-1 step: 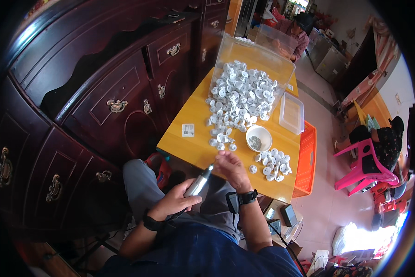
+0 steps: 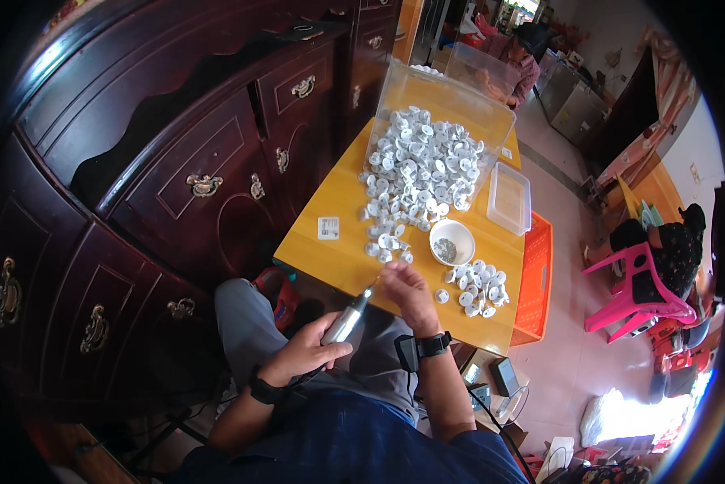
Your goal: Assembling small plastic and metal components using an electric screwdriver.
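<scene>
Silver tool (image 2: pixel 345 323) in left grip (image 2: pixel 308 350), tip (image 2: pixel 367 293) near right grip (image 2: pixel 411 295)

At lower centre the driver (image 2: pixel 344 326) is silver with a black nose (image 2: pixel 361 302). Small pieces (image 2: pixel 427 161) at upper centre are white, like the bowl (image 2: pixel 466 235); the desk (image 2: pixel 342 258) is honey-yellow. Further right, the crate (image 2: pixel 534 278) is orange, the chair (image 2: pixel 669 310) hot pink. Upper left, dark reddish-brown cabinets (image 2: pixel 177 161) bear brassy handles (image 2: pixel 205 185); bottom centre, a navy shirt (image 2: pixel 338 436).
</scene>
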A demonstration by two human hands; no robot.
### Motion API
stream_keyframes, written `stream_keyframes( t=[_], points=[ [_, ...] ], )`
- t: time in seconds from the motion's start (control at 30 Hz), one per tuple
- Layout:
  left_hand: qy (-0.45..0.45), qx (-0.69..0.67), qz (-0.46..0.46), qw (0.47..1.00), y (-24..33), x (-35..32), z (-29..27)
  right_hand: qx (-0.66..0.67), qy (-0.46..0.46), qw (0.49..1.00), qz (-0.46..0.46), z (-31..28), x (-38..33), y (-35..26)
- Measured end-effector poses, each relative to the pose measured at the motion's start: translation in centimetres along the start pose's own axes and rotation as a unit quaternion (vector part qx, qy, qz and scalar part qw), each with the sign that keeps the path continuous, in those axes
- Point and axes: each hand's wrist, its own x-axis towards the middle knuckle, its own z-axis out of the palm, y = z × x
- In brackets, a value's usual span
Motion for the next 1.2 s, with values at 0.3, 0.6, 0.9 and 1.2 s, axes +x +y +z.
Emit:
stream_keyframes(
  t=[0.3, 0.6, 0.9, 1.2],
  points=[
    [0.023, -0.008, 0.023, 0.999, -1.0, 0.0, -0.4, -0.639, 0.196, 0.699, -0.253, -0.4, 1.4, -1.9],
    [0.023, 0.006, 0.024, 0.999, -1.2, 0.1, -0.6, -0.722, 0.168, 0.649, -0.172, -0.2, 1.6, -1.4],
    [0.012, 0.0, 0.016, 1.0, -1.4, 0.2, -0.1, -0.619, 0.168, 0.714, -0.281, -2.0, 0.2, -0.5],
    [0.017, 0.022, 0.019, 0.999, -0.9, 0.3, 0.2, 0.194, -0.007, 0.981, 0.022, -3.3, -0.7, -1.0]
  ],
)
